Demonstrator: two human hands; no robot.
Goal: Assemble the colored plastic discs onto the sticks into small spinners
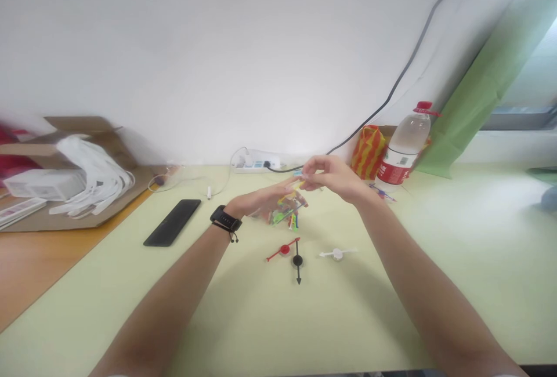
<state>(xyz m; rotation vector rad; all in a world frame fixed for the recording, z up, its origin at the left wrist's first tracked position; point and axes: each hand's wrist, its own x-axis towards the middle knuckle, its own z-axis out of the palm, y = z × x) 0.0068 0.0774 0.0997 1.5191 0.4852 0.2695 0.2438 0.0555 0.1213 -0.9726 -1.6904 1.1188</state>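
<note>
Over a small pile of coloured plastic pieces, my two hands meet at a thin yellow plastic piece. My right hand pinches its upper end between thumb and fingers. My left hand, with a black band at the wrist, reaches in from the other side, its fingertips closed at the lower end. Blur partly hides the fingertips. Nearer to me lie three arrow-tipped pointers with round hubs: a red pointer, a black pointer whose tip is close to the red one, and a white pointer apart to the right.
A black phone lies left of my left hand. Behind are a power strip and cables. At back right stand a large bottle and a red-yellow bag. An open cardboard box with white strips occupies the left.
</note>
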